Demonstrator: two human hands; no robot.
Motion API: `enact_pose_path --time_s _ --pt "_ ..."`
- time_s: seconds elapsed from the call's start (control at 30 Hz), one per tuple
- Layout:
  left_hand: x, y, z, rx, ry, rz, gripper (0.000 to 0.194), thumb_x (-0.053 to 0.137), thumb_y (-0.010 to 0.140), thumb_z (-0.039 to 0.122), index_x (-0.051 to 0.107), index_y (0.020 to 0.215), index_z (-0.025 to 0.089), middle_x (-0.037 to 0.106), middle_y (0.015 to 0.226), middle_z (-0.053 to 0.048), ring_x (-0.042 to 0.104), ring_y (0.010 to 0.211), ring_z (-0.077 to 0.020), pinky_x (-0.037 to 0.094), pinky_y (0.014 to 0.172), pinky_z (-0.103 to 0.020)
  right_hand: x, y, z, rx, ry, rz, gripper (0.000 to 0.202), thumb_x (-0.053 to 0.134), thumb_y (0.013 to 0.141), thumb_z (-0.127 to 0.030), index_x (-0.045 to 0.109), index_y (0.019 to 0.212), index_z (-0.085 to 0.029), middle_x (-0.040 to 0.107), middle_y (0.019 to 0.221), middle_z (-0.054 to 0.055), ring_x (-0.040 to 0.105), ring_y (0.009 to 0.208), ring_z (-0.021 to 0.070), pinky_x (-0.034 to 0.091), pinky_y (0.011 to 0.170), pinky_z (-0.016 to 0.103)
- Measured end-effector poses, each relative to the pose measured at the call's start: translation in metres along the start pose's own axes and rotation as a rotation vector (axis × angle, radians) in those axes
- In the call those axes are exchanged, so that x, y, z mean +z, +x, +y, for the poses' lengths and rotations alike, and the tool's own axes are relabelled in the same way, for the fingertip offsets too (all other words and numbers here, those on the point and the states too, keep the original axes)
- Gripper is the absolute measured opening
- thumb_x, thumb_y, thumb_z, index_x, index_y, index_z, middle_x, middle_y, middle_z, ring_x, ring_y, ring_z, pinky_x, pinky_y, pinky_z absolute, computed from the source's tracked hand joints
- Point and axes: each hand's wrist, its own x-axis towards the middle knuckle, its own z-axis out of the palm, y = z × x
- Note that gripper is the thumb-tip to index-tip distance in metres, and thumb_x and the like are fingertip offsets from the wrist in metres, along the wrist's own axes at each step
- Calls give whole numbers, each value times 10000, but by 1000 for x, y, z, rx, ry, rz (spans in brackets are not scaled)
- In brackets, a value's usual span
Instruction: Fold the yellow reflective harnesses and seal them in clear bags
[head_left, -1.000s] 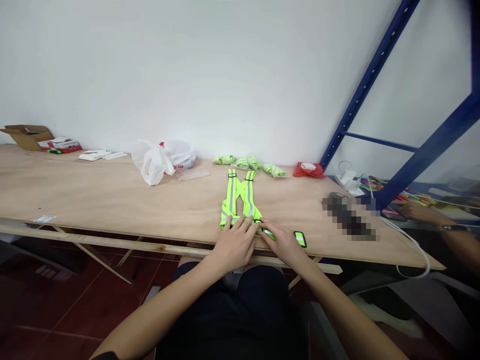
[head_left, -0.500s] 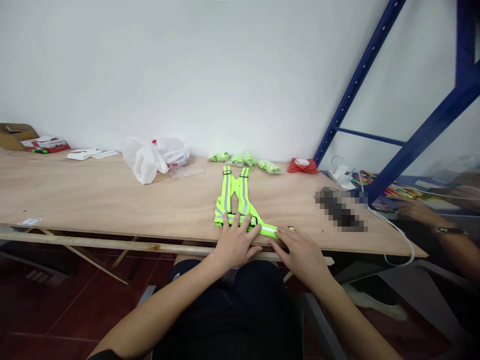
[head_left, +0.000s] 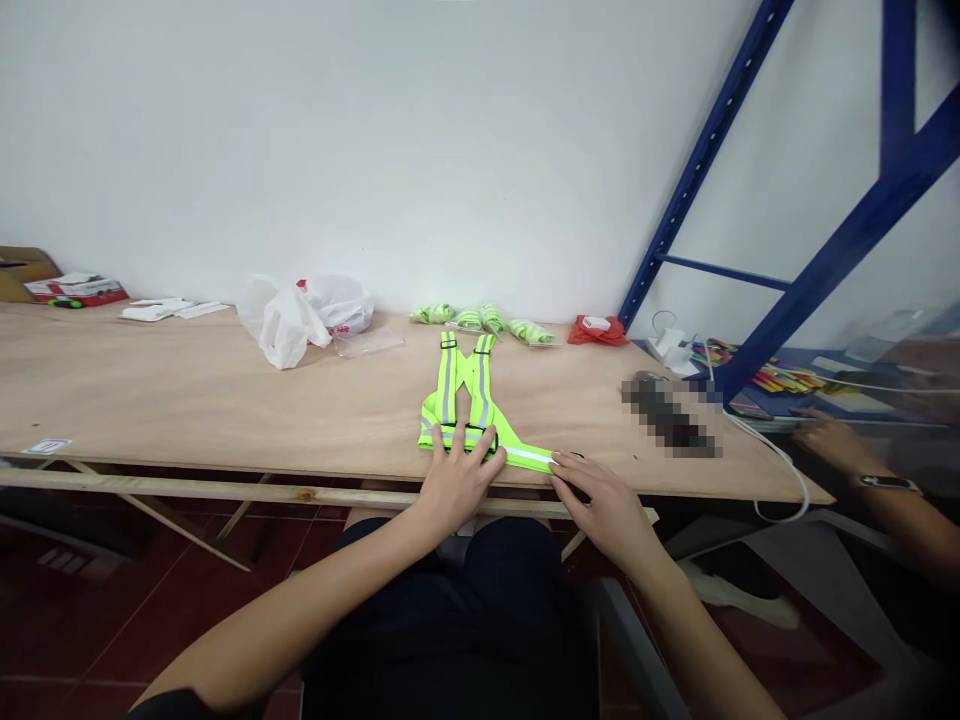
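On the reflective vest (head_left: 466,395), both hands (head_left: 457,475) press flat, fingers spread.

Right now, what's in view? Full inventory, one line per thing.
reflective vest: 1, neon yellow with grey bands, flat at table's near edge
rolled vests: about 4, neon yellow, by the wall
plastic bag: 1, white, left of the rolls
red pouch: 1, right of the rolls
boxes: brown and red, far left
table: 1, plywood
rack: 1, blue, right
co-worker's hand: 1, far right
left hand: flat on vest's bottom band
right hand: fingertips on band's right end
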Motion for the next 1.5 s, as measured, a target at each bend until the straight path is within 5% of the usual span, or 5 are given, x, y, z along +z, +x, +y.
enact_pose_path --time_s 0.37,0.73,1.03,1.23,1.5 --pt "-3 -12 10 -146 -45 -74 631 650 895 335 428 1486 325 327 1618 -132 276 1444 -494 224 1026 -850 -26 10 34 116 128 -134 331 541 930 -315 741 1185 -246 742 1203 80 707 1106 297 581 972 466" --pt "-21 -3 6 -141 -37 -162 660 626 915 395 374 1522 328 383 1592 -105 355 1413 -450 274 1057 -802 -66 60 28 284 208 -571 489 613 835 -426 701 1269 -219 733 1218 70 707 834 236 568 770 343" --pt "-16 -4 4 -152 -75 -138 675 614 915 466 409 1496 190 414 1566 -150 350 1418 -450 252 1094 -769 -86 92 16 137 265 -333 482 696 820 -499 724 1224 -236 714 958 76 606 747 193 504 670 316" --pt "-17 -5 -1 -137 -103 -105 637 658 896 406 438 1449 181 480 1494 -178 407 1375 -418 309 1084 -725 -47 126 -15 160 721 -174 513 786 751 -437 709 1192 -185 676 1021 83 581 761 164 512 631 293" --pt "-21 -7 0 -100 -54 -108 605 666 872 438 536 1339 76 551 1369 -226 478 1282 -413 319 1124 -631 37 160 -59 107 1010 -397 444 781 701 -268 696 1125 -168 670 981 44 568 761 128 512 724 278"
